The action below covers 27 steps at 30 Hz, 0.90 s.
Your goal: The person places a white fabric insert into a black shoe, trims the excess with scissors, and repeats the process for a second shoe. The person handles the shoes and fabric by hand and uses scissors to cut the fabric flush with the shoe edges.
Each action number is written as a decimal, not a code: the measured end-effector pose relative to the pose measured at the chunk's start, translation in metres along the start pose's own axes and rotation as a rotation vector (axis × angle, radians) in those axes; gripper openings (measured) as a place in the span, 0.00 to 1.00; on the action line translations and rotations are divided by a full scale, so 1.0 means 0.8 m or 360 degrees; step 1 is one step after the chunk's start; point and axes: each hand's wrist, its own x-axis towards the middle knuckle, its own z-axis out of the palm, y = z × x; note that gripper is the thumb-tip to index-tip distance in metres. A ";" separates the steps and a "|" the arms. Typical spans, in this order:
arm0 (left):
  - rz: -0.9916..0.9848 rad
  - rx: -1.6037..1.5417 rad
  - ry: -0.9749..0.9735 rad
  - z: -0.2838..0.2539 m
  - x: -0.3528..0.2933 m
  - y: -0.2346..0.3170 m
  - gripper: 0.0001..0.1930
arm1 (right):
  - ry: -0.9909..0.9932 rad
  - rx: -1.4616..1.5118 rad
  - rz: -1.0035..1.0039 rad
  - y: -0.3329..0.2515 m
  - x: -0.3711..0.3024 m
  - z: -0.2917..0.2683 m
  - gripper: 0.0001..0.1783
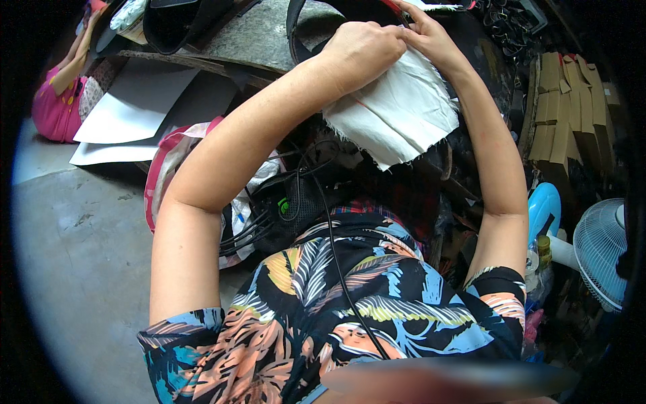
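At the top of the view my left hand (363, 52) is closed, knuckles up, with its fingertips meeting those of my right hand. My right hand (431, 42) is bent round the same spot from the other side, also closed. From between them hangs a white cloth (397, 108) with frayed edges, sloping down toward my lap. A wide black band (295, 30) curves behind my hands, with a bit of red along its upper edge. Exactly what my fingertips pinch besides the cloth is hidden.
A worn table (249, 37) bears black curved pieces (176, 25). White sheets (134, 108) lie at the left. A black cable (330, 229) runs down my front. Cardboard pieces (562, 111) and a fan (602, 252) stand at the right. Another person (60, 104) is at far left.
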 end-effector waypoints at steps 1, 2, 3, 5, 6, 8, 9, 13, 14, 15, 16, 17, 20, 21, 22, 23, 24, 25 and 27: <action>-0.0030 -0.0040 0.0055 0.003 0.000 -0.001 0.12 | 0.0027 0.0025 -0.0009 0.004 0.002 -0.002 0.32; -0.0044 -0.0061 0.0154 0.007 0.000 -0.002 0.11 | 0.0052 0.0050 -0.0018 0.007 0.003 -0.003 0.32; -0.0069 -0.0069 0.0294 0.009 0.000 -0.004 0.10 | 0.0074 0.0074 -0.0028 0.010 0.004 -0.004 0.33; -0.0214 -0.0284 0.0292 0.012 -0.001 -0.007 0.10 | 0.0085 0.0127 0.0016 0.013 0.003 -0.006 0.34; -0.0287 -0.0386 0.0312 0.012 -0.002 -0.010 0.10 | 0.0077 0.0154 0.0066 0.011 0.002 -0.006 0.34; -0.0443 -0.0679 0.0385 0.008 -0.003 -0.015 0.07 | 0.0215 0.0013 0.0125 0.000 -0.007 -0.007 0.33; -0.0451 -0.0821 0.0473 0.002 -0.004 -0.021 0.06 | 0.0362 -0.0152 0.0133 -0.011 -0.015 -0.009 0.32; -0.0641 -0.1003 0.0376 -0.020 -0.006 -0.041 0.06 | 0.0609 -0.0823 -0.0274 -0.065 -0.066 -0.017 0.18; -0.0703 -0.1063 0.0252 -0.024 -0.008 -0.044 0.06 | 0.0602 -0.1458 -0.0049 -0.085 -0.094 -0.026 0.15; -0.0621 -0.0986 0.0220 -0.027 -0.007 -0.045 0.06 | 0.0604 -0.1779 0.0259 -0.096 -0.118 -0.028 0.15; -0.0538 -0.0909 0.0189 -0.029 -0.006 -0.047 0.06 | 0.0518 -0.2021 0.0585 -0.104 -0.136 -0.031 0.18; -0.0456 -0.0833 0.0156 -0.031 -0.006 -0.047 0.06 | 0.0447 -0.2160 0.0743 -0.105 -0.157 -0.027 0.18; -0.0242 -0.0696 0.0204 -0.036 -0.002 -0.051 0.07 | 0.0501 -0.2165 0.0798 -0.094 -0.191 -0.018 0.17; -0.0122 -0.0638 0.0208 -0.038 0.004 -0.055 0.08 | 0.0559 -0.2128 0.0809 -0.093 -0.197 -0.020 0.18; -0.0056 -0.0621 0.0153 -0.039 0.008 -0.058 0.08 | 0.0593 -0.2079 0.0918 -0.089 -0.200 -0.023 0.18; 0.0014 -0.0603 0.0100 -0.040 0.012 -0.061 0.08 | 0.0645 -0.2032 0.0979 -0.086 -0.203 -0.025 0.18; 0.0085 -0.0585 0.0046 -0.040 0.015 -0.063 0.08 | 0.0579 -0.2014 0.1032 -0.083 -0.204 -0.031 0.18; 0.0007 -0.0685 -0.0019 -0.036 0.015 -0.060 0.06 | 0.0525 -0.1998 0.1039 -0.080 -0.206 -0.037 0.19; 0.0107 -0.0611 -0.0018 -0.026 0.015 -0.051 0.08 | 0.0512 -0.1965 0.0993 -0.076 -0.210 -0.052 0.20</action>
